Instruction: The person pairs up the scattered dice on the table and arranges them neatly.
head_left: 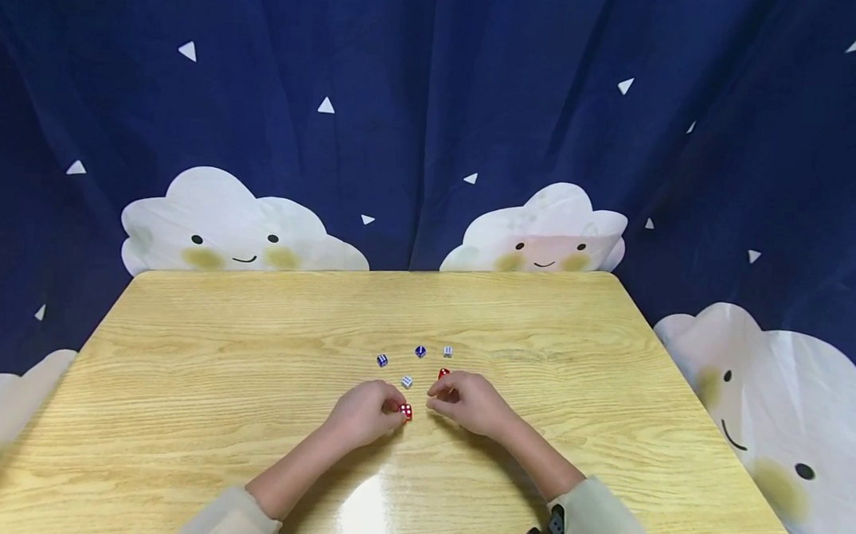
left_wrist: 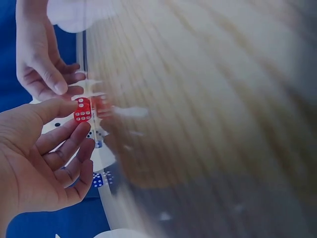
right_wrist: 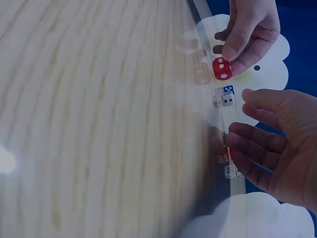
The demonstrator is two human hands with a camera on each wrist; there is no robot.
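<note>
My left hand [head_left: 364,413] pinches a red die with white pips [left_wrist: 82,109] between thumb and forefinger, just over the table. Facing it from the right, my right hand [head_left: 471,402] holds nothing; in the right wrist view its thumb and fingers are spread apart and loosely bent. A second red die [head_left: 444,373] lies right behind the right hand's fingers, partly hidden by them. Between the hands and a little farther back sits a white die [head_left: 406,382].
Behind the hands lie two blue dice, one on the left [head_left: 382,361] and one nearer the middle [head_left: 420,351], and another white die [head_left: 447,351]. The wooden table [head_left: 253,331] ends at a dark blue curtain [head_left: 375,153] with clouds.
</note>
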